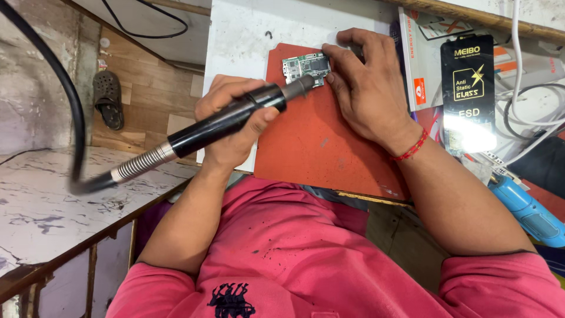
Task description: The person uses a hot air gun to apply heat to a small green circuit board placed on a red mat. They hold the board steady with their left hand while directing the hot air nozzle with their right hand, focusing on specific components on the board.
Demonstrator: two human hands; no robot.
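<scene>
A cluttered repair bench with a white top (247, 35) fills the view from above, with wood-look floor tiles and a dark sandal (108, 99) showing past its left edge and a worn marbled counter (41, 200) lower left. A thick black hose (56, 76) curves down the left side to a metal spring collar and into the hot-air handpiece (223, 122), which lies slanted up toward the right. The left hand (232, 126) is wrapped around the black barrel of this handpiece, fingers curled tight about it, and its grey nozzle tip sits just at the left edge of a small green circuit board (306, 68). The board lies flat near the top of an orange-red work mat (318, 147) on the bench. The right hand (368, 88), with a red thread band at the wrist, rests palm down on the mat, its fingertips pressed against the right side of the board, steadying it rather than gripping it. Further right lie a black glossy packet (469, 94), white cables (518, 70) and a blue tool (529, 212).
</scene>
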